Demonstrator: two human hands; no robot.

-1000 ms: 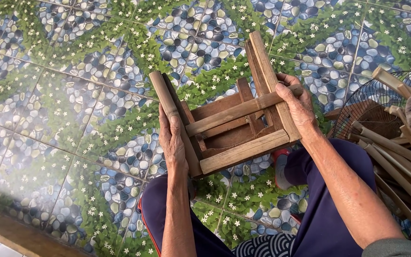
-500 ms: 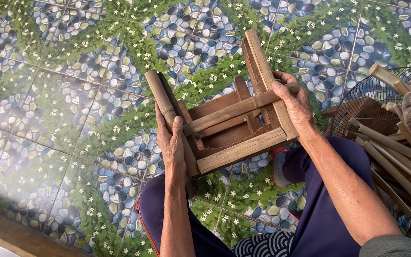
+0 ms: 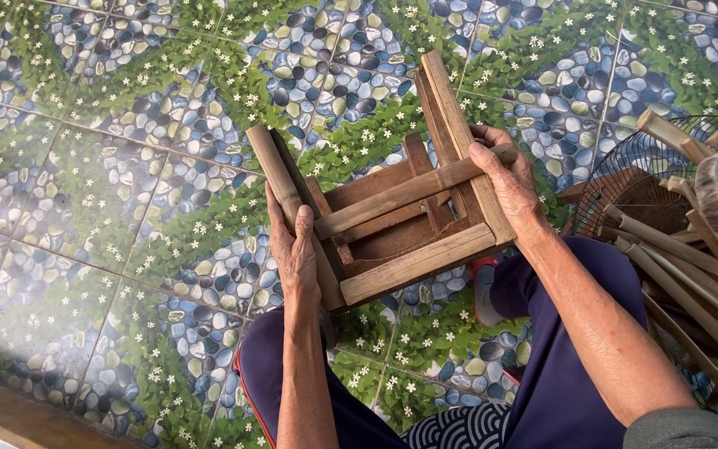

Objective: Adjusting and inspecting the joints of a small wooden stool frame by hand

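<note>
Left hand [image 3: 294,249]: at 9 o'clock of the frame, still closed around the stool's left leg, thumb lying up the post.
Right hand [image 3: 504,185]: at 2 o'clock, still clamped over the cross rail end.
Bamboo stool [image 3: 392,220]: upturned over the knees, held as before, shifted slightly up-left.
Floor [image 3: 126,166]: pebble-and-leaf tiles beyond.
Bamboo sticks [image 3: 691,266]: at 3 o'clock, piled beside the wire basket [image 3: 625,183].

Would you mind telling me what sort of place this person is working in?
Probably a home floor or porch used as a handcraft spot. The person sits on a patterned tile floor, both hands on a small bamboo stool frame, with cut bamboo sticks and a wire basket alongside.
</note>
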